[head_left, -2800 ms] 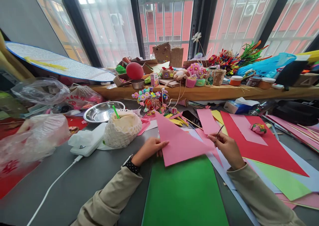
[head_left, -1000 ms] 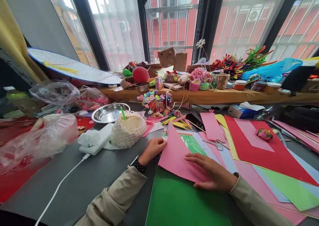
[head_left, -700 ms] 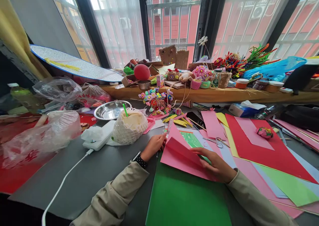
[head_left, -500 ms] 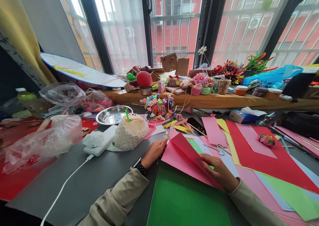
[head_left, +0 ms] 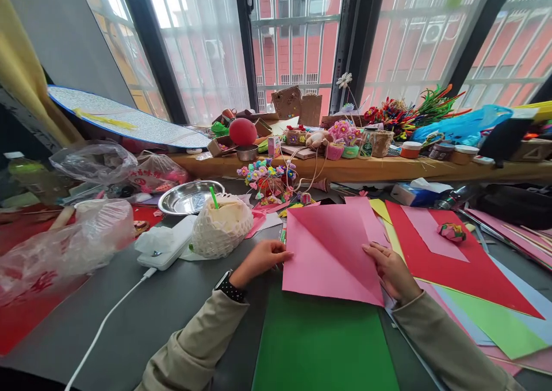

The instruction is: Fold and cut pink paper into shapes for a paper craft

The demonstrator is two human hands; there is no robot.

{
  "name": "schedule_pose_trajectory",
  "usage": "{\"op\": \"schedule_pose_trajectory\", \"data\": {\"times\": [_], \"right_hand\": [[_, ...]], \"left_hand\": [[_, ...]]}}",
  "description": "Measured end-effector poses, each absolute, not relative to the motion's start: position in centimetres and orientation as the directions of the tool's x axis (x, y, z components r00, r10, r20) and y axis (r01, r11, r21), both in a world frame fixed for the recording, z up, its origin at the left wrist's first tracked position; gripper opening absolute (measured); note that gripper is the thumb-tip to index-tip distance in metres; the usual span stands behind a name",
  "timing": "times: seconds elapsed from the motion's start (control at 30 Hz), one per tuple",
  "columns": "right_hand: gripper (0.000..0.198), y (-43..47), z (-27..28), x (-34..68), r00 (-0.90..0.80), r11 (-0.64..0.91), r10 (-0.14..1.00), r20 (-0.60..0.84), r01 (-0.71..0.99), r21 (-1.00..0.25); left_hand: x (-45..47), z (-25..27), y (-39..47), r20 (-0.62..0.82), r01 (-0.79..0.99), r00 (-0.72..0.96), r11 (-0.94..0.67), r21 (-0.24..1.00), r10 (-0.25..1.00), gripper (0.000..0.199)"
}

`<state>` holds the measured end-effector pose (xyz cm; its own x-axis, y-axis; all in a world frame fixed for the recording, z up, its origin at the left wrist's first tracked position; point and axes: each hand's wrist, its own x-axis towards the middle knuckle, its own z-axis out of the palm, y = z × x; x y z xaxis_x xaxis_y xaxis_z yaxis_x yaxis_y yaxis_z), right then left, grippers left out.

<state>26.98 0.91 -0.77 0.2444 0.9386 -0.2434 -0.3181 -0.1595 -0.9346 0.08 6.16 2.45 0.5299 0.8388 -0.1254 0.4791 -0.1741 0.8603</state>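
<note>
A sheet of pink paper point(head_left: 319, 259) is held up between my two hands, with a soft diagonal bend across it. My left hand point(head_left: 265, 259) pinches its left edge between thumb and fingers. On the opposite edge, my right hand point(head_left: 390, 270) grips the sheet, thumb and fingertips at the margin. Below the paper lies a green cutting mat point(head_left: 323, 351), partly covered by it. The scissors and ruler seen earlier are hidden behind the raised sheet.
Red paper point(head_left: 414, 238) and a light green sheet point(head_left: 491, 319) spread to the right. A netted coconut with a straw point(head_left: 222, 227), a white power bank point(head_left: 168, 250) and a steel plate point(head_left: 190, 198) stand left. Craft flowers point(head_left: 269, 181) sit behind; plastic bags point(head_left: 86, 236) lie far left.
The pink sheet has been opened out from its folded-over curl and now faces me broadly. My left hand has moved onto its left edge; my right hand has shifted up its right edge.
</note>
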Motion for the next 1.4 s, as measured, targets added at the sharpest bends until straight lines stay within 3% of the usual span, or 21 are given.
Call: {"op": "schedule_pose_trajectory", "data": {"times": [0.2,0.3,0.4,0.47,0.5,0.6,0.67,0.8,0.93,1.1,1.23,1.33,1.4], "right_hand": [[0.033,0.0,0.7,26.7,0.107,-0.213,0.97,-0.219,-0.061,-0.975],[0.034,-0.2,0.7,26.7,0.052,-0.219,0.974,-0.219,-0.013,-0.976],[0.031,0.0,0.3,26.5,0.028,-0.223,0.975,-0.222,0.03,-0.974],[0.03,0.1,0.1,26.3,0.025,-0.229,0.973,-0.228,0.074,-0.971],[0.03,0.1,0.0,26.3,0.022,-0.225,0.974,-0.224,0.093,-0.97],[0.032,0.2,-0.5,26.3,0.008,-0.182,0.983,-0.182,0.12,-0.976],[0.032,0.3,-0.8,26.5,0.004,-0.16,0.987,-0.161,0.148,-0.976],[0.033,0.7,-1.2,27.1,0.01,-0.127,0.992,-0.129,0.265,-0.956],[0.034,0.7,-0.6,27.1,-0.049,0.091,0.996,0.078,0.412,-0.907],[0.037,0.1,0.4,26.6,-0.329,0.377,0.91,0.252,0.402,-0.834],[0.039,0.1,-0.3,26.7,-0.392,0.447,0.88,0.269,0.49,-0.748],[0.041,0.2,-0.9,26.6,-0.348,0.463,0.882,0.318,0.513,-0.723],[0.042,0.2,-0.8,26.6,-0.304,0.451,0.891,0.338,0.504,-0.736]], "left_hand": [[-0.3,2.8,6.0,-0.17,0.537,0.627,-0.264,0.801,0.761,0.036],[-0.8,3.3,6.1,-0.197,0.618,0.601,-0.294,0.729,0.774,0.035],[-0.4,3.8,5.5,-0.117,0.787,0.465,-0.349,0.509,0.877,0.026],[0.7,3.8,4.4,0.119,0.908,0.305,-0.326,0.265,0.945,0.026],[1.5,3.6,3.7,0.23,0.925,0.3,-0.341,0.165,0.926,0.033],[3.8,2.2,1.7,0.299,0.728,0.64,-0.683,0.058,0.708,0.053],[4.8,0.8,0.9,0.225,0.549,0.806,-0.833,0.062,0.548,0.065],[5.0,-1.3,0.7,0.152,0.515,0.837,-0.85,0.11,0.526,0.066],[4.5,-1.1,1.4,0.134,0.479,0.858,-0.867,0.139,0.495,0.065],[4.4,-0.2,3.2,0.153,0.394,0.899,-0.91,0.132,0.411,0.058],[3.9,-0.1,3.3,0.163,0.454,0.872,-0.888,0.077,0.461,0.053],[3.0,-0.5,1.5,0.183,0.534,0.825,-0.844,0.057,0.534,0.046],[2.1,-0.8,0.2,0.159,0.537,0.827,-0.841,0.064,0.54,0.053]]}}
